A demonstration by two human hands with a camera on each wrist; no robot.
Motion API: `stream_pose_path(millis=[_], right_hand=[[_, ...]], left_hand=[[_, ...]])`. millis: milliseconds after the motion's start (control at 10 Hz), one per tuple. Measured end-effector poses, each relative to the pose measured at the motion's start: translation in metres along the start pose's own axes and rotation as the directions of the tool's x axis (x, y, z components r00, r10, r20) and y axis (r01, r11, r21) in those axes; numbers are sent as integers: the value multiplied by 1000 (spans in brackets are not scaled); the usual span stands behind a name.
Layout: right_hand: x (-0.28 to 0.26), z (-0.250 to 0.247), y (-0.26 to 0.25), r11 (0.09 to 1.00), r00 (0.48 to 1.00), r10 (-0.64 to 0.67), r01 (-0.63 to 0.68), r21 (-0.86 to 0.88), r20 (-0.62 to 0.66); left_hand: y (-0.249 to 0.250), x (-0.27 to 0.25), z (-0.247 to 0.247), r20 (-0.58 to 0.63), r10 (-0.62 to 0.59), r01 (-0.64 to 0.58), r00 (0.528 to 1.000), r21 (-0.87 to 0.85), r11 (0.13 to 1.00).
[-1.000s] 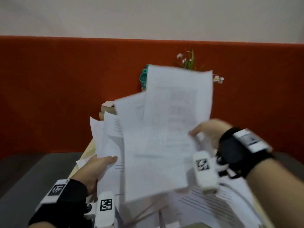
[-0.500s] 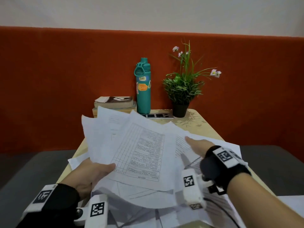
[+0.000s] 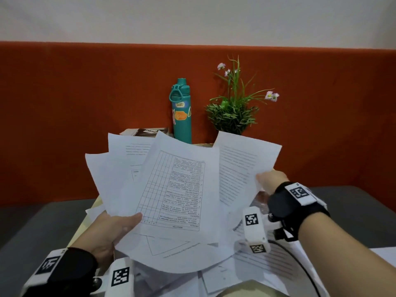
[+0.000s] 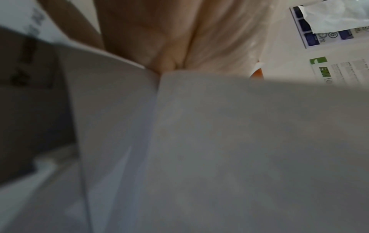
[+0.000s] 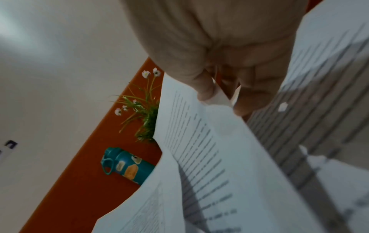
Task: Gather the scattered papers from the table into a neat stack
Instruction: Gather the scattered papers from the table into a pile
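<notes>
The papers are lifted over the table as a loose, skewed fan, with more sheets lying under them. They look light, limp and slippery, so they are best gripped at opposite edges. The left hand pinches the near-left corner; the right hand pinches the right edge between thumb and fingers.

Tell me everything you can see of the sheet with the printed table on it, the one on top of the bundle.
The table sheet is white paper printed with a ruled grid and text rows, turned so the print reads upside down to the wearer. It lies on top of a fanned, uneven bundle lifted off the table. The left hand holds its near left corner, thumb on top. It overlaps a text page pinched by the right hand. It curves slightly, uncreased.
</notes>
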State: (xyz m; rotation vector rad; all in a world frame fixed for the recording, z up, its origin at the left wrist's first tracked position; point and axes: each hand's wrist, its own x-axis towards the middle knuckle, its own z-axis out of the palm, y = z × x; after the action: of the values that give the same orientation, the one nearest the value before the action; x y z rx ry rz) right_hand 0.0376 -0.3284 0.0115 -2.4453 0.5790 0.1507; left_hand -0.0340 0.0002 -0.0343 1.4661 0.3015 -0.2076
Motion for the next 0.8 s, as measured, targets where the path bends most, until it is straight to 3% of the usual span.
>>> stream_pose_path(millis=[200,300,400,500,600,800], right_hand=[[7,-50,37,991,990,32,-49,-124,-139],[0,-62,47,906,990,126,-139,-399,-60],[-3,-50,59,813,984,168,-104,-573,60],[3,-32,64,913,959,225,-146,-381,172],[2,-19,60,898,941,272,-174,-403,201],[22,0,68,896,960,266,-211,-391,90]], left_hand=[[5,3,-5,-8,19,-20,1000,-14,1000],[6,3,-6,-6,39,-39,999,-25,999],[5,2,-2,7,36,-36,999,-58,998],[4,-1,2,8,24,-23,1000,-87,996],[4,-5,6,3,16,-16,1000,-84,996],[4,-10,8,-8,23,-23,1000,-58,998]])
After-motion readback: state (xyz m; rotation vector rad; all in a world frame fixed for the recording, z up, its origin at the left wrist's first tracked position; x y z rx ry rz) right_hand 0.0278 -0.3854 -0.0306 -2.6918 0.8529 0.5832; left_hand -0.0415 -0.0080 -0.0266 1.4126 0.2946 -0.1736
